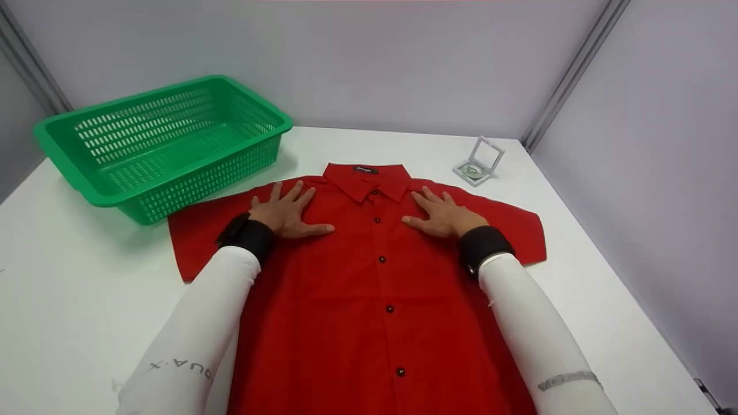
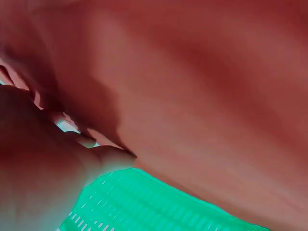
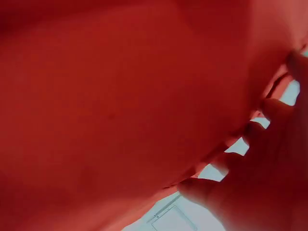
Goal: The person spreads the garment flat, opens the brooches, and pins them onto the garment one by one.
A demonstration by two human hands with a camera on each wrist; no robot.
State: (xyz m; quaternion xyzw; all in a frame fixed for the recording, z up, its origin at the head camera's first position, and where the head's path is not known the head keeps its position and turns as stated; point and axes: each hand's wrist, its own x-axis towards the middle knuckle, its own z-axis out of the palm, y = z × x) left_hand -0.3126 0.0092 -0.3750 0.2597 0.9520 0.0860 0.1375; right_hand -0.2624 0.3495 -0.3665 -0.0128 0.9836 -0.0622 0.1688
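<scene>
A red short-sleeved button-up shirt (image 1: 346,276) lies face up on the white table, its collar toward the back wall and dark buttons down the middle. My left hand (image 1: 288,214) rests on its chest left of the collar, fingers spread and straight. Right of the collar, my right hand (image 1: 443,214) lies on the cloth in the same way, fingers spread. Both wrist views are mostly filled by red cloth, with the left hand (image 2: 53,154) at the left edge of one and the right hand (image 3: 260,163) at the right of the other.
A green perforated basket (image 1: 202,173) stands at the back left, touching or very near the shirt's left sleeve. At the back right is a small clear hinged case (image 1: 477,164), propped open. Walls border the white table (image 1: 86,288) at the back and right.
</scene>
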